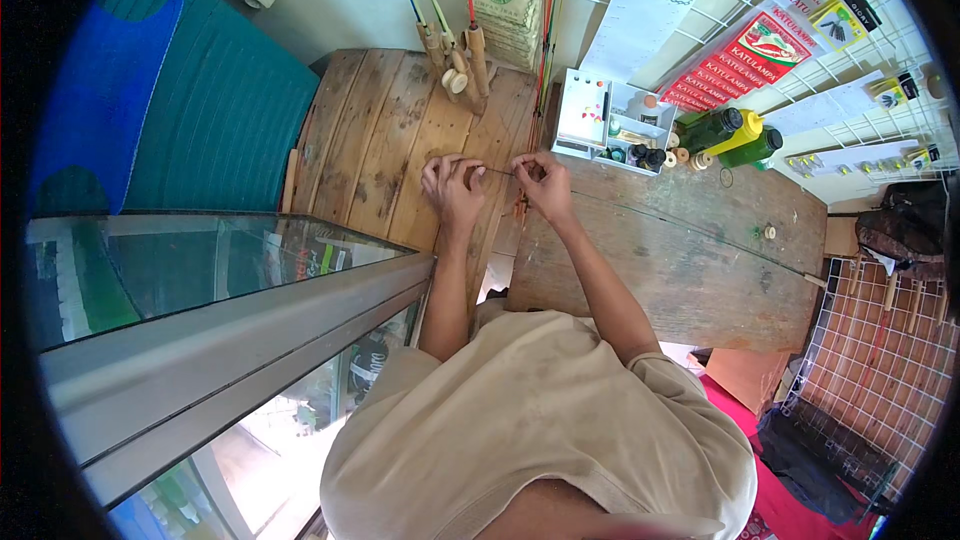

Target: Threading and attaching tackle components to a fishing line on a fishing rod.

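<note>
A thin dark rod (pixel 660 214), likely a slim fishing rod, lies slantwise over the worn wooden tabletop (pixel 637 270). Its light-coloured handle end (pixel 814 281) is at the table's right edge. My right hand (pixel 545 184) pinches the rod near its thin end. To the left, my left hand (pixel 456 187) has thumb and forefinger closed at the tip, over the plank table (pixel 375 142). The short stretch between both hands is fine and dark; any thread on it is too small to tell. Several orange-ended thin rods (pixel 523 199) lie just behind my right hand.
A white compartment box (pixel 615 120) with small bottles stands behind, beside dark bottles (pixel 709 131), a yellow bottle (pixel 739 133) and wooden spools (pixel 680 156). A wooden stand (pixel 474 79) holds upright rods. A small spool (pixel 769 232) lies right. A glass cabinet (pixel 247 300) borders the left.
</note>
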A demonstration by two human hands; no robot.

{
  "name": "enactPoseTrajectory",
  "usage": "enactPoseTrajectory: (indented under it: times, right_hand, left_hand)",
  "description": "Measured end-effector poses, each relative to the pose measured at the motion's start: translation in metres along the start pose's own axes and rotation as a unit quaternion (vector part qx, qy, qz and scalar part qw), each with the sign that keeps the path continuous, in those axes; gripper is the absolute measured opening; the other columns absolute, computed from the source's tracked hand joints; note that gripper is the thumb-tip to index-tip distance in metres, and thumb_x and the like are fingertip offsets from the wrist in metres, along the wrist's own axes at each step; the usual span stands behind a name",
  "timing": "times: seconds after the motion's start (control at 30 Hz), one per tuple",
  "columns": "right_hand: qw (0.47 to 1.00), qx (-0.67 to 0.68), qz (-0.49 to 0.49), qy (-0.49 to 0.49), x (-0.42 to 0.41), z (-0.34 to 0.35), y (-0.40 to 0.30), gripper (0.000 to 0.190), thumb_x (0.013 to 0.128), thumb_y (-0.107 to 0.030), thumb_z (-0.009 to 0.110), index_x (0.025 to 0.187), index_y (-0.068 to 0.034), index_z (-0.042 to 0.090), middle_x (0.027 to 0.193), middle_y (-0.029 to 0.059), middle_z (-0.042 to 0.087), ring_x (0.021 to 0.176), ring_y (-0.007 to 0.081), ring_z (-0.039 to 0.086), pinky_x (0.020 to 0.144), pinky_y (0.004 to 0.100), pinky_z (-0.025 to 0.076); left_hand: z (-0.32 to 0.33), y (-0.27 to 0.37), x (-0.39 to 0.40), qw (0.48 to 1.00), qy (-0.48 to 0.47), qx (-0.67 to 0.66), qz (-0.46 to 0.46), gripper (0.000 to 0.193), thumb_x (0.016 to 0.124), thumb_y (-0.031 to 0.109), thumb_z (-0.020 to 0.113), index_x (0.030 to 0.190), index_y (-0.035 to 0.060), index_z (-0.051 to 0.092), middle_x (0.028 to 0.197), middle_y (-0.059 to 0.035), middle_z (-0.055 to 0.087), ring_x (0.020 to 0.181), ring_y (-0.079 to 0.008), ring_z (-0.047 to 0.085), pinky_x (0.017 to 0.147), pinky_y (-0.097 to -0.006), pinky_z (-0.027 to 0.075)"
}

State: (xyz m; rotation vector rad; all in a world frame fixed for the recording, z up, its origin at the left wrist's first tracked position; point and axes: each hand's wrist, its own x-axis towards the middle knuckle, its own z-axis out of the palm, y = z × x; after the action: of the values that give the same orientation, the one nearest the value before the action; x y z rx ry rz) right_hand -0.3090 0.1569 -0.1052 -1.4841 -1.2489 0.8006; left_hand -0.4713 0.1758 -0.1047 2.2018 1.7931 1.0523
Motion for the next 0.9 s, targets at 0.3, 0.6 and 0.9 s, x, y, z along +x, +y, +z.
enactPoseTrajectory:
  times: [0.3,0.6,0.9]
  right_hand:
    - [0.996,-0.033,-0.075,0.020,0.000,0.003,-0.006,0.010,0.079,-0.010,0.068,0.088,-0.006,0.070,0.071,0.0081,0.060,0.062,0.0189,0.053,0.057,0.0313,0.043]
    - [1.000,0.024,-0.005,-0.002,0.001,0.003,0.002,0.012,0.076,-0.009,0.068,0.087,-0.007,0.071,0.075,0.0058,0.061,0.077,0.0217,0.055,0.072,0.0348,0.043]
    - [0.998,-0.038,-0.007,-0.047,0.006,0.002,0.005,0.011,0.075,-0.016,0.070,0.085,-0.011,0.071,0.081,0.0056,0.060,0.085,0.0241,0.055,0.082,0.0373,0.040]
  left_hand:
    - [0.004,0.012,0.006,0.998,-0.002,-0.049,0.045,0.006,0.076,0.015,0.070,0.083,0.0141,0.070,0.097,-0.0005,0.062,0.102,-0.0292,0.045,0.091,-0.0417,0.036]
    - [0.004,0.015,0.007,0.996,0.004,-0.085,0.041,0.009,0.073,0.012,0.071,0.081,0.0144,0.070,0.094,0.0008,0.064,0.103,-0.0278,0.046,0.091,-0.0405,0.037]
    - [0.006,0.010,0.008,0.994,0.014,-0.094,0.049,0.010,0.069,0.011,0.073,0.076,0.0178,0.072,0.092,0.0045,0.063,0.104,-0.0251,0.047,0.092,-0.0386,0.037]
